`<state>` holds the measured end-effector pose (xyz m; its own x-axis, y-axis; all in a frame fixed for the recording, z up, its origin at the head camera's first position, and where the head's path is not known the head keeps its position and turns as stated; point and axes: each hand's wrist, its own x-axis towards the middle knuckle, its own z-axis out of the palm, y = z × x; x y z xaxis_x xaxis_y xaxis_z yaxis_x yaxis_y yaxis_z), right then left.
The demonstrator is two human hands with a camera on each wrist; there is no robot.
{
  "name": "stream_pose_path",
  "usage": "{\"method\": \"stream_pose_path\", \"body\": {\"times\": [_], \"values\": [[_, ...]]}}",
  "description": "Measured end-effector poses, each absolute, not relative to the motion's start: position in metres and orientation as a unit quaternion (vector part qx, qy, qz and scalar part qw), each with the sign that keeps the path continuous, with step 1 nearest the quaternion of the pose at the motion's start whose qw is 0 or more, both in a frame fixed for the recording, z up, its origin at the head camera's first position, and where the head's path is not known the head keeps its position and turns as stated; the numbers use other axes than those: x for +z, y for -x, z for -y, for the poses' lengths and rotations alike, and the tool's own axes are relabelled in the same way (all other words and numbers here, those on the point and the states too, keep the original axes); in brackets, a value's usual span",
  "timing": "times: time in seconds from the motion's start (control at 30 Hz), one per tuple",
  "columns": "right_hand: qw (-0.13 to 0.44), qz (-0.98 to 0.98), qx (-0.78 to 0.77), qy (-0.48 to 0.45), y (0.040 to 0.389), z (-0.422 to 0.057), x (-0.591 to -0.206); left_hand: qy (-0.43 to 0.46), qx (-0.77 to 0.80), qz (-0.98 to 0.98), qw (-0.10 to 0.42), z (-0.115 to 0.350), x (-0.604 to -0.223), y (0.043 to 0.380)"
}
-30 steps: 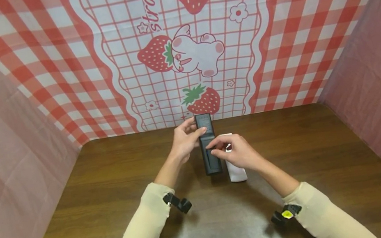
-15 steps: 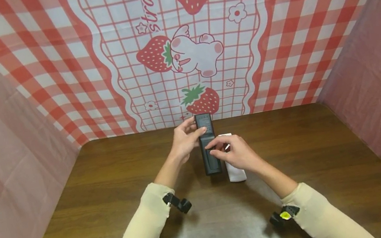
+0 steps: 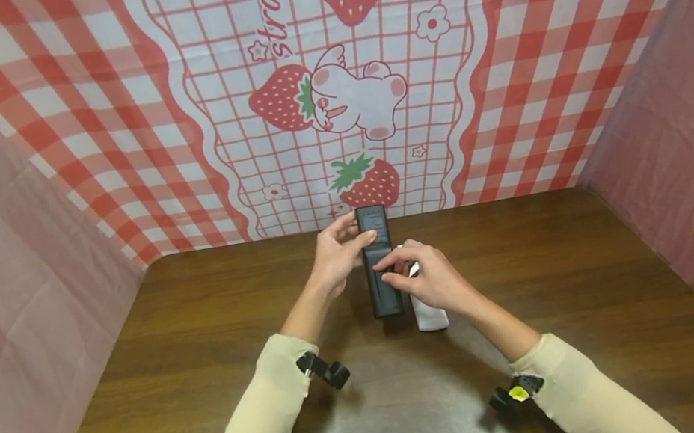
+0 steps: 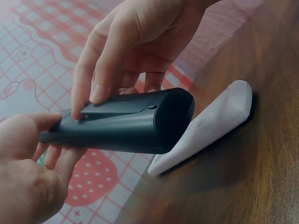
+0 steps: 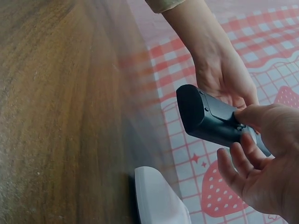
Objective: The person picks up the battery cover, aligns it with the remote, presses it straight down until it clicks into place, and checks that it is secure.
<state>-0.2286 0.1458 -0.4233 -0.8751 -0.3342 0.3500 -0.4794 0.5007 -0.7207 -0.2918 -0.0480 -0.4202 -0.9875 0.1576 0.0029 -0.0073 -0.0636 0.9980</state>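
Observation:
A dark remote control (image 3: 373,231) is held upright off the table with its back toward me. My left hand (image 3: 336,256) grips it near its upper end, thumb across the back. The fingertips of my right hand (image 3: 427,275) pinch the end of the battery cover (image 4: 119,106). In the left wrist view that end stands slightly raised from the remote's body, with a thin gap beneath. Partly behind my right hand, a white remote-shaped thing (image 3: 431,315) lies on the table. The inside of the battery compartment is hidden.
The brown wooden table (image 3: 201,330) ends at a red-and-white strawberry cloth (image 3: 369,99) hanging behind it. Pinkish cloth walls (image 3: 685,155) stand at both sides. A small black camera (image 3: 324,370) is strapped to each forearm.
The remote and left hand hold nearly still. My right hand's rear fingers have lifted a little and now cover the far end of the white thing.

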Motion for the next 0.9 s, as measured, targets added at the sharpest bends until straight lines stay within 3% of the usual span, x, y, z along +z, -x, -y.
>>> {"method": "stream_pose_path", "body": {"times": [0.67, 0.9], "values": [[0.061, 0.842, 0.498, -0.197, 0.228, -0.1451, -0.4253, -0.043, 0.74, -0.669, 0.048, 0.0455, -0.4183, 0.2906], [0.086, 0.838, 0.516, -0.155, 0.2275, -0.1438, -0.4297, -0.039, 0.746, -0.663, 0.045, 0.0456, -0.4188, 0.2906]]}}
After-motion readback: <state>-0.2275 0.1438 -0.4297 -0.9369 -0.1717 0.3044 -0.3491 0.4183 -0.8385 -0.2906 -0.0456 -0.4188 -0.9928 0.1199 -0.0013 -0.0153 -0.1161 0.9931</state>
